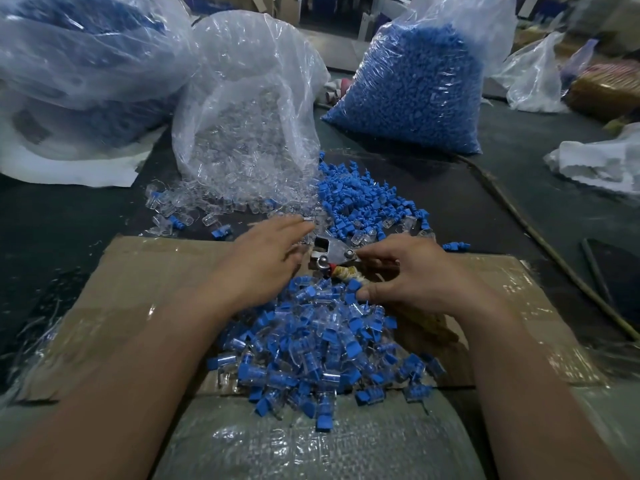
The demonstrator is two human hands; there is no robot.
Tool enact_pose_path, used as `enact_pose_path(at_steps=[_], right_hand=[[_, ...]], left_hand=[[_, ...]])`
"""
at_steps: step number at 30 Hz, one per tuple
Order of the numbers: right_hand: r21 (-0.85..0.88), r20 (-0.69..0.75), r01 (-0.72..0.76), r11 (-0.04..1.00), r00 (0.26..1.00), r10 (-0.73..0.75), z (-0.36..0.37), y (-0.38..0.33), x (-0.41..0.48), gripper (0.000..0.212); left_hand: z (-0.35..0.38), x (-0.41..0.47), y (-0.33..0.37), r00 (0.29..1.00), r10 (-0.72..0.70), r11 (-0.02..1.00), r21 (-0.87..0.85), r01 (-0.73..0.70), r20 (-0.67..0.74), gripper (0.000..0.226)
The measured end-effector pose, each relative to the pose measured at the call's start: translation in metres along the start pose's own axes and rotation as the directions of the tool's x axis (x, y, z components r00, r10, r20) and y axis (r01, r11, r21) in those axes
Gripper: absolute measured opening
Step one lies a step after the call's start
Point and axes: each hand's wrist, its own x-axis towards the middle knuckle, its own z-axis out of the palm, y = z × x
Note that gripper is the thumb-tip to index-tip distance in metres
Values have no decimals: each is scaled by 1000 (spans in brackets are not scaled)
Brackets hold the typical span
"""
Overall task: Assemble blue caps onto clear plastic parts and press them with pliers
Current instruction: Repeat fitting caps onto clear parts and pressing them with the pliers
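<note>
Left hand (pixel 263 261) is stretched out with the fingers pretty much straight, reaching at the loose clear plastic parts (pixel 207 206) spilled on the dark table (pixel 52 230), and it isn't holding anything one can make out. The right hand (pixel 412 275) is curled round the cloth-wrapped handles of the metal pliers (pixel 332 252), whose head sits between the two hands at the far edge of the taped brown cardboard sheet (pixel 138 271). The loose small blue plastic caps (pixel 353 195) lie just beyond the pliers, and the heap of finished capped pieces (pixel 311 344) is on the cardboard between the forearms. These bits look tiny, light and rigid. The clear shells are probably slick, so a fingertip pinch across the body seems best, with the caps taken by their flat tab. Thin walls might crack under a hard squeeze. Counts: one pair of pliers, one crinkly bag of clear parts (pixel 242 109), one full bag of blue caps (pixel 408 91), one more bag with blue inside (pixel 86 57). The loose pieces are way too many to count.
</note>
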Motion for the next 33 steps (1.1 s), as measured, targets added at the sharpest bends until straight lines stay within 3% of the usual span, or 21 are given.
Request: enact_pose_path(at_steps=[3,9,21,26,30,33], right_hand=[[6,8,-1,1000,1000,1,0,2,1,67],[-10,9,-8,1000,1000,8,1,2,2,68],[-2,13,-24,1000,1000,24,2,3,2,67],[49,-7,-17,999,1000,18,0,7,0,44],[81,-232,-44,996,971,62,-2,11,5,20],[131,-459,-119,984,873,167,-6,20,9,15]], left_hand=[[0,1,-3,999,-15,1000,13,15,49,52],[4,0,-4,990,-44,998,-41,39,-134,33],[-2,2,-6,975,-58,998,18,63,-213,18],[-3,1,-4,967,-77,996,25,85,-243,10],[-8,-4,2,923,-110,994,-68,91,-368,11],[-16,-10,7,862,-100,990,-134,37,-498,13]])
